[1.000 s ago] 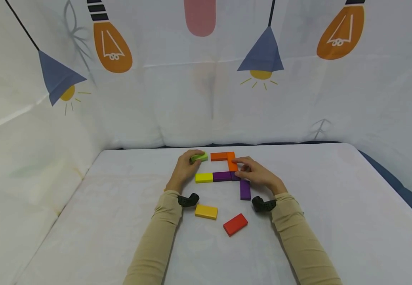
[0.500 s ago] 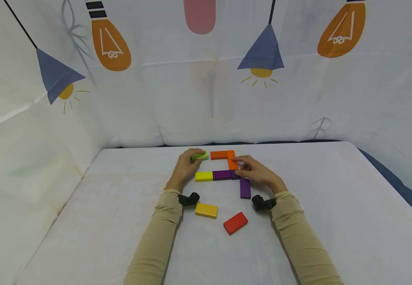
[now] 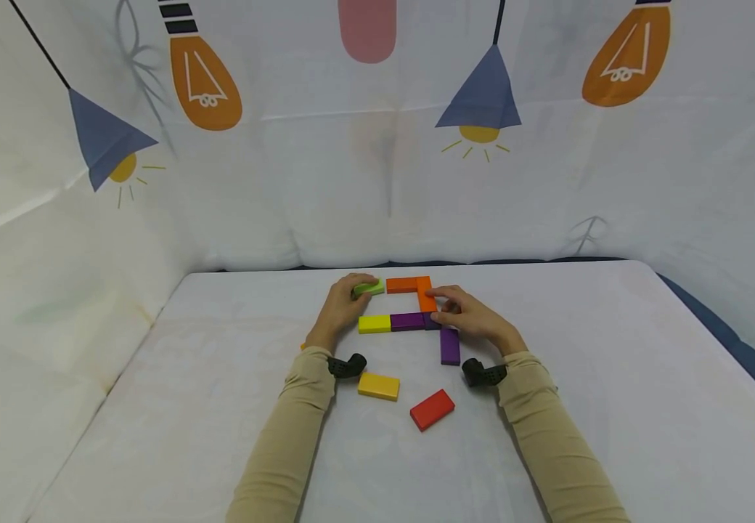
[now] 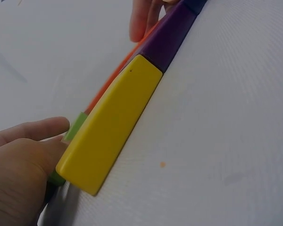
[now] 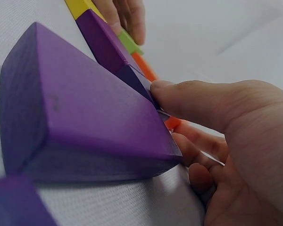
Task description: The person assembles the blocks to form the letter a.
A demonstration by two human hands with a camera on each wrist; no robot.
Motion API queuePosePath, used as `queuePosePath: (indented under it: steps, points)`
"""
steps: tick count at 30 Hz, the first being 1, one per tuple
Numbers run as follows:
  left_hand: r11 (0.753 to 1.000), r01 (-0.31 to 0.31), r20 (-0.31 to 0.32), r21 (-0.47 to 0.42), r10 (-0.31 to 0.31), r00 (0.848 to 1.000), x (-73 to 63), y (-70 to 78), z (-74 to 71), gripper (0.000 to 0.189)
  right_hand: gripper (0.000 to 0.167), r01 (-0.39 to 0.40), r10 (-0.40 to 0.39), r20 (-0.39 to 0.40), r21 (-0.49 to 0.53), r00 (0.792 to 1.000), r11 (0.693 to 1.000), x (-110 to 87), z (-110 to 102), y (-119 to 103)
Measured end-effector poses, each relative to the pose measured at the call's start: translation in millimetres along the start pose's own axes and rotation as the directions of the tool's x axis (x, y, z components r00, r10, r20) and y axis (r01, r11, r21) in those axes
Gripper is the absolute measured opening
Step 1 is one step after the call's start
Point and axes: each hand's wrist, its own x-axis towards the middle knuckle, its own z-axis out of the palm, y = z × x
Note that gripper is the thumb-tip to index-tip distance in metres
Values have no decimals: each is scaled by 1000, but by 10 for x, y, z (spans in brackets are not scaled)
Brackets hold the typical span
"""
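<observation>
In the head view my left hand [image 3: 341,306] pinches a light green block [image 3: 369,288] between thumb and fingers. Only a narrow gap separates it from the end of a flat orange block [image 3: 401,285]. A second orange block [image 3: 425,295] stands at right angles to that one. My right hand [image 3: 472,317] has its index finger at this second block, while its thumb touches a dark purple block [image 5: 137,84]. A purple block [image 3: 407,322] and a yellow block [image 3: 374,325] continue the row leftward. Another purple block [image 3: 450,347] lies below the right hand.
An amber block [image 3: 379,386] and a red block [image 3: 433,410] lie apart, nearer to me. A bit of orange shows beside the left wrist. The white tabletop [image 3: 175,407] ends at a lamp-printed curtain [image 3: 325,189] behind.
My left hand has slid the light green block slightly right, narrowing its gap to the orange block. The right hand stays in place.
</observation>
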Motion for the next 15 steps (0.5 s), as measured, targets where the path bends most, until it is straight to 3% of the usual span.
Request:
queuePosePath:
  steps: [15]
  points:
    - [1000, -10, 22, 5, 9, 1000, 7, 6, 10, 28, 53, -11, 11, 2, 4, 1000, 1000, 3, -12, -5]
